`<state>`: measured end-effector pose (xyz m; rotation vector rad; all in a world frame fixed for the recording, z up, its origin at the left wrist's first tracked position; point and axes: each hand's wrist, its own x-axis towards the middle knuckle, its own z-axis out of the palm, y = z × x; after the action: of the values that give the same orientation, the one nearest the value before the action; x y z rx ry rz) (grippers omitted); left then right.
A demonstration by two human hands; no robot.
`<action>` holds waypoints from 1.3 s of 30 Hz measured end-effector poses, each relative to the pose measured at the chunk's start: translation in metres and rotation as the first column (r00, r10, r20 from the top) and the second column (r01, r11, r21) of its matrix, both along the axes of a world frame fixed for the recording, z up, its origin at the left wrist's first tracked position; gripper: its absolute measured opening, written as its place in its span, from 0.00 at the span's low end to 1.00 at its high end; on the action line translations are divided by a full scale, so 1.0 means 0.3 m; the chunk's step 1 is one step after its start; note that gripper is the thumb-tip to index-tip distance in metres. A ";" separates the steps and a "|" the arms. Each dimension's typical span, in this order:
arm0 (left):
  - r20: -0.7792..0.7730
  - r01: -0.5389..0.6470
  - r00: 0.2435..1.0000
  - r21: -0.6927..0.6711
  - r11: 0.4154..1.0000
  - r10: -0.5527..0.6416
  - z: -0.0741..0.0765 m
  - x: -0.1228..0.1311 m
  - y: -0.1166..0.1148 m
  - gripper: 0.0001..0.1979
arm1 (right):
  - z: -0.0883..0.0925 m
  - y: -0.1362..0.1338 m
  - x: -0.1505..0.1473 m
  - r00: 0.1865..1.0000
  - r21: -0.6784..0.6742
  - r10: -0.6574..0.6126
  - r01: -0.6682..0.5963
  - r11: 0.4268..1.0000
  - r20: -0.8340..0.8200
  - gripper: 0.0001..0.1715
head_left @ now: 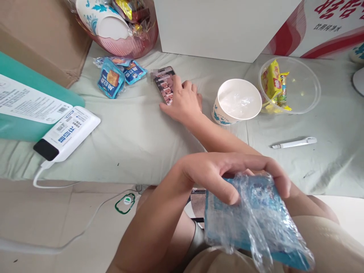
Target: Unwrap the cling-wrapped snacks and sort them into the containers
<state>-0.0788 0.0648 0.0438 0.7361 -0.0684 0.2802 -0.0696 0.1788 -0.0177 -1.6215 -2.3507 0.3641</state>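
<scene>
My left hand [236, 174] is closed on a flat blue packet in clear plastic wrap [256, 220], held low in front of my body. Its thumb presses on the wrap, while the fingers curl over the top edge. My right arm passes beyond the left one, toward the far side of the table. There my right hand [184, 96] rests palm down with fingers apart, index finger over the lit screen of a phone [165, 85] lying on the cloth. Right of that hand stands a white paper bowl [239, 100] with clear plastic inside.
Small blue snack packets [113, 77] lie near a pink bowl [136, 47]. A clear plastic tub [304, 87] holds yellow-wrapped snacks. Also on the cloth are a slim white tool [294, 143], a white corded device [71, 131] and a green bottle [36, 87]. Boxes [222, 26] stand behind.
</scene>
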 end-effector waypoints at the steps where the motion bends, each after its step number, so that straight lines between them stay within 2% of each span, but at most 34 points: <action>1: 0.008 -0.005 1.000 -0.008 1.000 0.005 -0.004 -0.004 -0.002 0.26 | -0.004 0.006 -0.005 1.000 -0.009 -0.004 0.004 1.000 0.006 0.39; 5: 0.031 -0.038 0.999 -0.033 0.999 0.039 -0.016 -0.014 -0.009 0.27 | 0.006 0.020 -0.012 1.000 -0.056 -0.010 0.011 0.998 0.007 0.43; 11: -0.001 -0.070 0.998 0.012 0.997 0.070 -0.011 -0.024 -0.011 0.24 | 0.023 0.034 -0.014 0.999 -0.099 0.029 -0.030 0.995 -0.014 0.45; 14: 0.016 -0.078 0.997 0.020 0.997 0.078 -0.027 -0.031 -0.006 0.22 | 0.026 0.048 -0.021 0.994 -0.115 0.041 -0.053 0.992 -0.102 0.45; 16: 0.089 -0.104 0.991 0.044 0.994 0.100 -0.051 -0.031 0.004 0.22 | 0.047 0.028 -0.002 0.976 -0.109 0.037 -0.062 0.992 -0.215 0.40; 18: 0.201 -0.137 0.972 0.073 0.988 0.119 -0.076 -0.029 0.015 0.27 | 0.084 -0.034 0.059 0.925 -0.108 0.066 -0.115 0.987 -0.375 0.31; 20: 0.246 -0.144 0.962 0.096 0.985 0.117 -0.091 -0.026 0.023 0.32 | 0.124 -0.134 0.169 0.814 -0.159 0.103 -0.232 0.960 -0.571 0.22; 22: 0.216 -0.156 0.969 0.136 0.978 0.124 -0.090 -0.024 0.023 0.33 | 0.148 -0.249 0.312 0.672 -0.300 0.002 -0.334 0.894 -0.741 0.18; 23: 0.193 -0.182 0.970 0.167 0.969 0.149 -0.086 -0.022 0.020 0.31 | 0.149 -0.304 0.387 0.606 -0.391 -0.112 -0.351 0.851 -0.788 0.19; 24: 0.162 -0.240 0.964 0.199 0.950 0.210 -0.081 -0.019 0.016 0.29 | 0.144 -0.351 0.458 0.571 -0.456 -0.224 -0.302 0.837 -0.790 0.19; 26: 0.040 -0.426 0.901 0.254 0.868 0.431 -0.073 -0.007 0.007 0.22 | 0.115 -0.419 0.578 0.516 -0.450 -0.270 -0.263 0.853 -0.813 0.25; 28: -0.140 -0.607 0.722 0.342 0.717 0.678 -0.074 0.014 0.003 0.20 | 0.075 -0.454 0.654 0.424 -0.387 -0.261 -0.244 0.889 -0.867 0.31; 30: -0.247 -0.673 0.535 0.455 0.584 0.808 -0.083 0.041 0.003 0.22 | 0.038 -0.465 0.692 0.342 -0.319 -0.227 -0.244 0.916 -0.912 0.31; 31: -0.270 -0.666 0.490 0.497 0.556 0.829 -0.089 0.055 0.003 0.25 | 0.023 -0.465 0.703 0.333 -0.296 -0.208 -0.240 0.925 -0.920 0.29; 32: -0.281 -0.649 0.484 0.520 0.555 0.829 -0.094 0.068 0.004 0.28 | 0.011 -0.463 0.713 0.348 -0.280 -0.189 -0.232 0.932 -0.918 0.28; 34: -0.308 -0.606 0.523 0.522 0.601 0.795 -0.102 0.091 0.004 0.32 | -0.002 -0.453 0.737 0.419 -0.248 -0.149 -0.193 0.949 -0.896 0.30; 37: -0.372 -0.565 0.546 0.498 0.658 0.751 -0.105 0.117 0.004 0.36 | -0.002 -0.435 0.790 0.509 -0.094 -0.032 -0.097 0.991 -0.860 0.36; 39: -0.421 -0.532 0.545 0.495 0.687 0.725 -0.103 0.131 0.006 0.37 | 0.011 -0.422 0.827 0.619 0.033 0.040 -0.022 0.999 -0.784 0.29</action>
<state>-0.0396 0.0665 0.0128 1.1315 0.8128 0.7505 0.1785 0.0520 -0.0143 -1.0571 -1.6682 0.8570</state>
